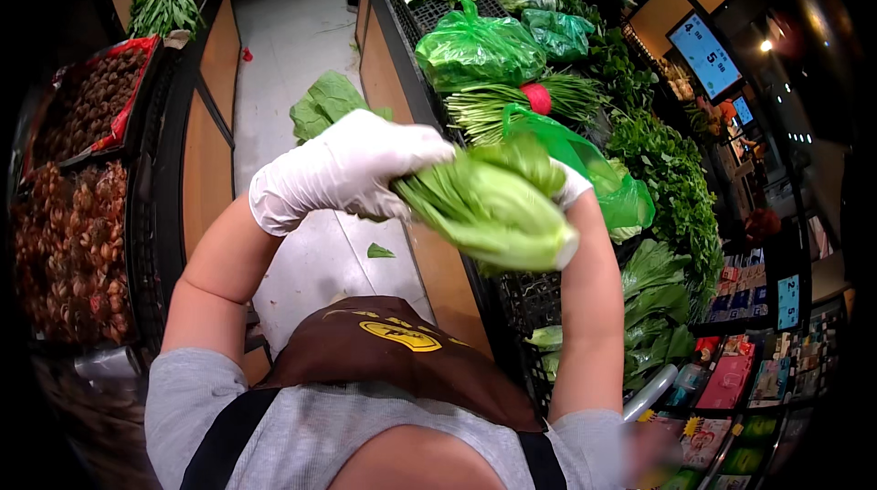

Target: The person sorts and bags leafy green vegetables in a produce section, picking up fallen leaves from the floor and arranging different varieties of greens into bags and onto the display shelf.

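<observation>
My left hand [353, 164], in a white glove, grips the leafy end of a bunch of long green lettuce-like leaves [493, 209]. The pale cut stem end points to the lower right, and the bunch is blurred. Broad green leaves [325, 103] stick out behind the left hand. My right hand [574, 185], also gloved in white, is up against the far side of the greens. They hide its fingers, so its grip does not show. Just beyond it, a green plastic bag [627, 202] lies partly around more greens.
Along the right runs a vegetable stand with a tied green bag [479, 51], chives [493, 106] bound in red, and leafy greens [658, 305]. Garlic or shallots [75, 250] fill the left stand. Between them is a tiled floor [281, 17] with a leaf scrap [380, 251]. Price screens [706, 55] hang at right.
</observation>
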A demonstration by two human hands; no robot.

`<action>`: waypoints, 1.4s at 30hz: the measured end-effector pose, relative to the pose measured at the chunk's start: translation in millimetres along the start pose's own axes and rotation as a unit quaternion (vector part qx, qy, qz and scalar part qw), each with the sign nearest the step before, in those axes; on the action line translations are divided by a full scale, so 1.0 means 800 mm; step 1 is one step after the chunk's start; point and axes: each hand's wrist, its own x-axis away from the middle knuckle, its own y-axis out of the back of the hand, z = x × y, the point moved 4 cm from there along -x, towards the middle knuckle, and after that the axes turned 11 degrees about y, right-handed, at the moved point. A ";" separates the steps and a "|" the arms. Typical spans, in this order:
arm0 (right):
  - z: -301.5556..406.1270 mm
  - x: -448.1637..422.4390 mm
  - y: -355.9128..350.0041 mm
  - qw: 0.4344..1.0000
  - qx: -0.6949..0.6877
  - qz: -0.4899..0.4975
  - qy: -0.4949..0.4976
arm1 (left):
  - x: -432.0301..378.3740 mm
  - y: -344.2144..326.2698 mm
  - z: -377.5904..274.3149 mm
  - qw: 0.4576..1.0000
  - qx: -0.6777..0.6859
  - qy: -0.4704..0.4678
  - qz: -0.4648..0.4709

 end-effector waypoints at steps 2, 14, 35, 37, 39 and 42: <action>-0.001 -0.029 0.021 0.994 -0.029 -0.038 0.096 | -0.007 -0.038 0.000 0.983 -0.005 0.063 0.173; -0.096 -0.011 -0.038 0.992 -0.006 0.049 0.119 | 0.032 -0.038 0.052 0.853 0.308 0.334 0.258; -0.031 0.044 -0.089 0.968 0.056 -0.139 0.200 | 0.038 -0.065 0.122 0.734 0.522 0.428 0.067; -0.105 0.034 -0.074 0.982 -0.052 -0.158 0.085 | 0.026 -0.061 0.080 0.686 0.612 0.387 0.066; -0.121 0.011 -0.078 0.968 -0.134 -0.151 0.148 | 0.022 -0.107 0.082 0.785 0.492 0.345 0.149; -0.104 0.027 -0.086 0.957 -0.106 -0.223 0.151 | 0.024 -0.149 0.086 0.676 0.628 0.378 0.077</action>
